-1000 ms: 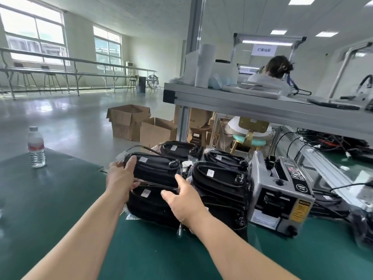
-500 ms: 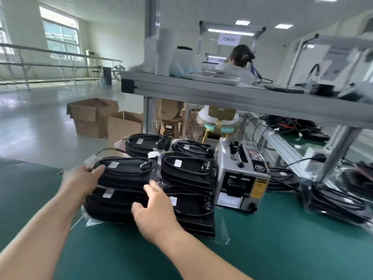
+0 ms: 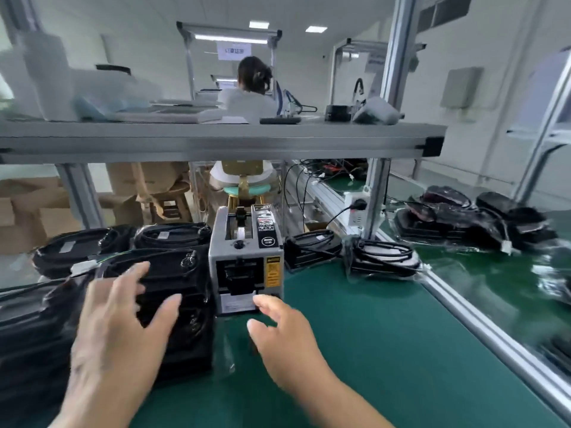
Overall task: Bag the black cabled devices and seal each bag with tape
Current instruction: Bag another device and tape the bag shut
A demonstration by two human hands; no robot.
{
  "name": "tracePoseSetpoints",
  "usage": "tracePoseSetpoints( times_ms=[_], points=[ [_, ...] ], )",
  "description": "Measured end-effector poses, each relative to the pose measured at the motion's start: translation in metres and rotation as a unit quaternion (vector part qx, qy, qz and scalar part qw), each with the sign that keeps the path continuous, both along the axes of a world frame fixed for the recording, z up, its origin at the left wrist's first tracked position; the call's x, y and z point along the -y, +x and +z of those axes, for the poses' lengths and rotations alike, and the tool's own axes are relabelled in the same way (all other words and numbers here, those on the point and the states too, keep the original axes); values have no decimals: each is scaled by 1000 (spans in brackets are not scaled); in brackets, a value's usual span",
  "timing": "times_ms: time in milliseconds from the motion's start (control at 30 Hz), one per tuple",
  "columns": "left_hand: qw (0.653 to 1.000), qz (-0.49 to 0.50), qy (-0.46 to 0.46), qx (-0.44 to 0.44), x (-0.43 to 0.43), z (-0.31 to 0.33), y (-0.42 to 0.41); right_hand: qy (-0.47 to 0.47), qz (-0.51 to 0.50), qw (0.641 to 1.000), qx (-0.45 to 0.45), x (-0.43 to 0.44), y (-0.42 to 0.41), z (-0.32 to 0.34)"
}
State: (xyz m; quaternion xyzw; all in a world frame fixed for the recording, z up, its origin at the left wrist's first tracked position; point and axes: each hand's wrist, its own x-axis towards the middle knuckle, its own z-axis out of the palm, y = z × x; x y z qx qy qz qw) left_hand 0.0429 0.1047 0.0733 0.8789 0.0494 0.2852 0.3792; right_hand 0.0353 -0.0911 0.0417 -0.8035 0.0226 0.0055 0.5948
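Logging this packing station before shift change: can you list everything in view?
tape dispenser: one, grey, mat centre
bagged black cabled devices: several, black, stacked left of the dispenser
cabled device bags: two, black, right of dispenser
device pile: several, black, far right beyond the rail
work mat: one, green, tabletop
shelf: one, grey, overhead
cardboard boxes: several, brown, floor behind left
seated person: one, white top, beyond shelf
left hand: one, open, over the left stack
right hand: one, open, at dispenser's front
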Motion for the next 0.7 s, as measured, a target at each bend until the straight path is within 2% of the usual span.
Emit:
tracePoseSetpoints(
  times_ms=[33, 133, 333, 500, 700],
  points=[
    [998, -35, 60, -3, 29, 5, -2, 6, -27, 1000, 5, 20, 2, -2],
    [982, -154, 111, -13, 106, 0, 15, 26, -111, 993, 22, 78, 7, -8],
    [927, -279, 248, -29, 234, -20, 80, 100, -233, 967, 21, 168, 20, -16],
    [890, -296, 329, -110, 307, -37, 130, 166, -285, 944, 25, 200, 37, -27],
    [890, -264, 331, -170, 346, -51, 168, 208, -285, 935, 22, 208, 48, -46]
  ],
)
